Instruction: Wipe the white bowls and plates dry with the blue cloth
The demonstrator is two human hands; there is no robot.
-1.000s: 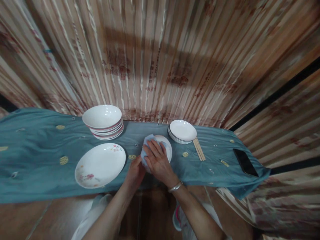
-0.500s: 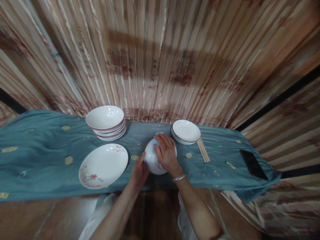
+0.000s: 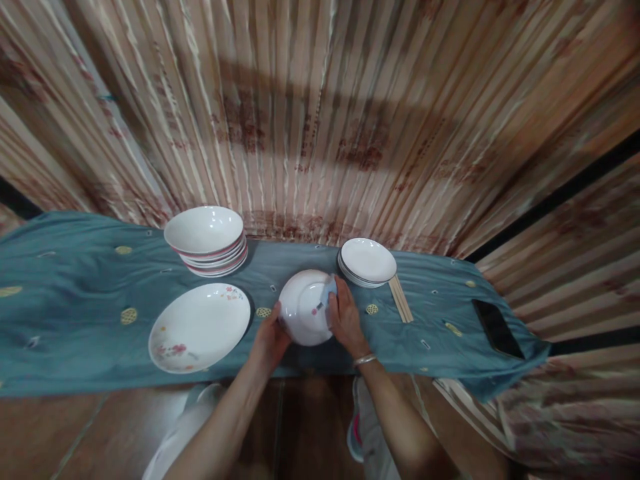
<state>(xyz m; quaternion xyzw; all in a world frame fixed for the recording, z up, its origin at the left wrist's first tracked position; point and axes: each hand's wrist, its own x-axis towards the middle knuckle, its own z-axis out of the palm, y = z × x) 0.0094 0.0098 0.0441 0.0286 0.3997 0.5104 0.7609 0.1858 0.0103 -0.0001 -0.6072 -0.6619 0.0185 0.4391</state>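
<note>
Above the front part of the table, a small white plate (image 3: 300,310) is held with its underside turned up to me; its foot ring and a small printed mark show. My left hand (image 3: 271,340) grips the plate's left edge, thumb on the underside. At the right edge, my right hand (image 3: 346,317) is closed on a pale blue cloth (image 3: 331,291) and presses it against the plate. Part of the cloth is hidden under the fingers. A silvery bracelet circles my right wrist.
A stack of white bowls with red bands (image 3: 213,250) stands back left, behind a large floral oval plate (image 3: 200,327). Back right are stacked small plates (image 3: 369,260) and wooden chopsticks (image 3: 401,299). A black phone (image 3: 497,328) lies far right on the teal tablecloth (image 3: 75,293).
My right hand has slid with the cloth from the middle of the plate's underside to its right edge, uncovering the mark. The plate is now tilted more toward me.
</note>
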